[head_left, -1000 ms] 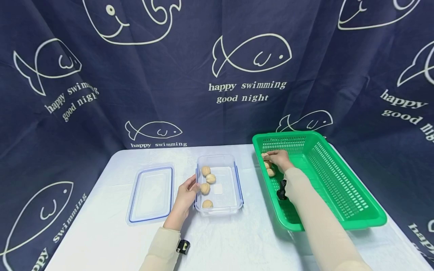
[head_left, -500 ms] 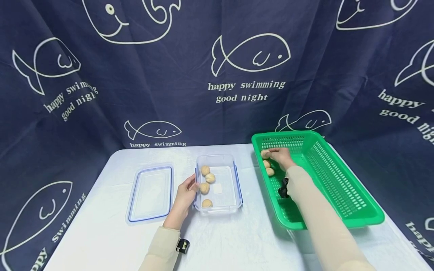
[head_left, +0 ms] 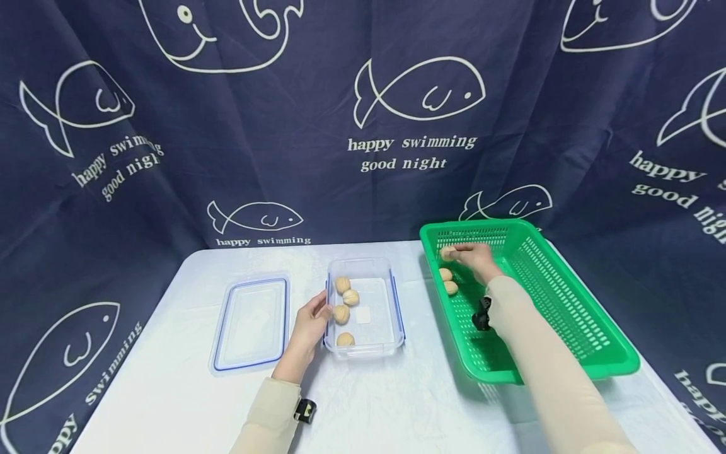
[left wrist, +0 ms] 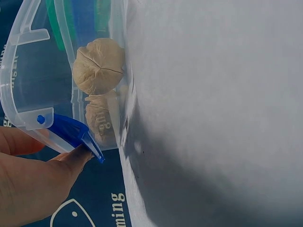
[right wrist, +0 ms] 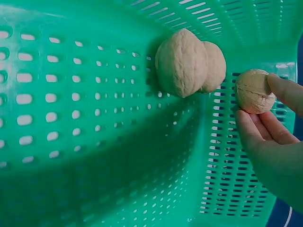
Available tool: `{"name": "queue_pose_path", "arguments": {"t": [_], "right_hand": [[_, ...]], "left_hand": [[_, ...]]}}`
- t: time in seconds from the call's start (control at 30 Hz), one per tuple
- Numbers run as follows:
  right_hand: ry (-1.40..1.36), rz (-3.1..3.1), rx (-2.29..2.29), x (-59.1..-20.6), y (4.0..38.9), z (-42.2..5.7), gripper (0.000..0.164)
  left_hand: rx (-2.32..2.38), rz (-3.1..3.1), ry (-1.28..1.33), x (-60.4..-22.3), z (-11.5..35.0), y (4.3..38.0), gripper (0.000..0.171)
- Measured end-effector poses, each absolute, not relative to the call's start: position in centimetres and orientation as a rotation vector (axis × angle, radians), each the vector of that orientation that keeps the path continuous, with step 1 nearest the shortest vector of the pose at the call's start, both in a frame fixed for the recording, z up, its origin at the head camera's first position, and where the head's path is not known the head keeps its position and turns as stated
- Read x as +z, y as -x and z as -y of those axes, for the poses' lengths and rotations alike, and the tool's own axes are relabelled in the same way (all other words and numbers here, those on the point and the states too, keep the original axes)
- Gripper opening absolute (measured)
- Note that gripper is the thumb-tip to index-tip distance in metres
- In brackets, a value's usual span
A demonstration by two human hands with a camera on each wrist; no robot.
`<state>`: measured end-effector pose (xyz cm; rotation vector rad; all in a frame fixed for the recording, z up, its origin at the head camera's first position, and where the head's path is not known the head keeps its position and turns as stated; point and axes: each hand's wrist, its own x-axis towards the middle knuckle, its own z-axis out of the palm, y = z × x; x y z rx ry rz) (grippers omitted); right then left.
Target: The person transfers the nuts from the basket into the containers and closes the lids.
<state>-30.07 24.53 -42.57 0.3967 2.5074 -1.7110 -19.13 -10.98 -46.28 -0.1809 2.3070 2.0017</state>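
Note:
In the right hand [head_left: 478,261], a tan walnut [right wrist: 254,90] is pinched between thumb and fingertips. It is above the floor of the green plastic basket [head_left: 567,299], near its far left corner. Two more walnuts [right wrist: 182,64] lie together along the basket's left side. The left hand [head_left: 311,325] holds the left side of a clear plastic food container [head_left: 374,299], its thumb against a blue latch [left wrist: 71,130]. Several walnuts [head_left: 341,314] rest inside this container, mostly along its left wall.
A clear lid with a blue seal [head_left: 252,325] lies flat left of the container. White cloth [head_left: 363,410] covers the table. Behind it hangs a navy curtain [head_left: 317,157] with fish prints. The basket's raised rim [head_left: 448,321] stands between the right hand and the container.
The right hand has lifted its walnut off the basket's left side and moved slightly up and right, apart from the other two. The left hand stays on the container.

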Motion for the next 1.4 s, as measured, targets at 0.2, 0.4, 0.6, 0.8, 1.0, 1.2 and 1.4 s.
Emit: {"name": "queue_pose_path", "arguments": {"t": [0.2, 0.4, 0.6, 0.8, 1.0, 1.2, 1.4], "right_hand": [[-0.408, -2.468, -1.735, -41.7, 29.7, -25.0, 0.05], [-0.418, -2.43, -1.796, -40.8, 29.3, -25.0, 0.051], [-0.394, -2.346, -1.899, -39.8, 28.7, -24.8, 0.059], [-0.336, -2.259, -2.058, -38.3, 27.7, -23.9, 0.063], [-0.277, -2.177, -2.169, -36.8, 26.6, -22.5, 0.062], [-0.283, -2.123, -2.2, -35.5, 25.9, -20.8, 0.06], [-0.241, -2.094, -2.236, -34.9, 25.1, -19.0, 0.057]], "left_hand": [[2.006, -2.301, 0.176, -46.3, 11.0, 19.1, 0.046], [2.019, -2.288, 0.174, -46.4, 11.1, 19.2, 0.047], [2.022, -2.279, 0.179, -46.4, 11.1, 19.2, 0.047], [2.028, -2.272, 0.18, -46.6, 11.2, 19.2, 0.046], [2.024, -2.288, 0.171, -46.5, 11.1, 19.2, 0.046], [2.014, -2.303, 0.175, -46.4, 11.0, 19.2, 0.046], [2.006, -2.299, 0.182, -46.3, 11.0, 19.2, 0.046]]}}
